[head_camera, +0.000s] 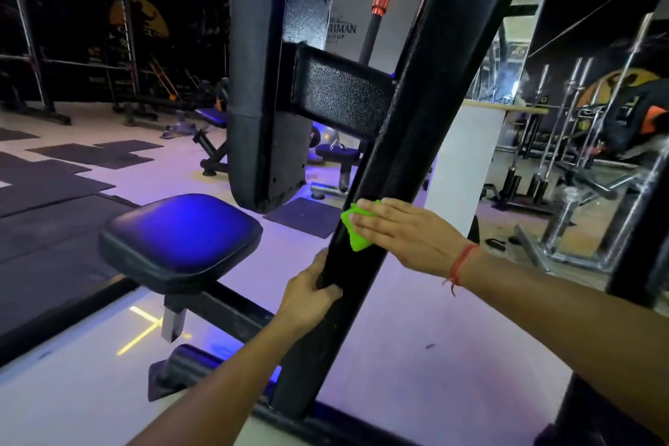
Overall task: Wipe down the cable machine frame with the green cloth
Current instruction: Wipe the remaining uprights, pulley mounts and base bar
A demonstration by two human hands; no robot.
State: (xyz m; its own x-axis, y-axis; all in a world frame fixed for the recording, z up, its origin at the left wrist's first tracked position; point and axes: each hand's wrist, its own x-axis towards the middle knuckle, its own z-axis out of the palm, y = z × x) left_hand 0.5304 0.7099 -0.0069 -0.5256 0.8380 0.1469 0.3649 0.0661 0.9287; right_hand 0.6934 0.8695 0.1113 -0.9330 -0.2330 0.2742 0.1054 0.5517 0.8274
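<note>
A thick black slanted post of the cable machine frame [420,109] runs from the top right down to the floor bar at the bottom centre. My right hand [405,232] lies flat with straight fingers on the green cloth [356,232], pressing it against the post at mid height. Most of the cloth is hidden under my fingers. Just below, my left hand [309,295] grips the left edge of the same post, its fingers curled round it.
A black padded seat [181,237] stands left of the post, with a tall back pad [268,83] above it. Benches and racks stand at the back left, and barbells [564,127] at the right. Dark floor mats lie at the left.
</note>
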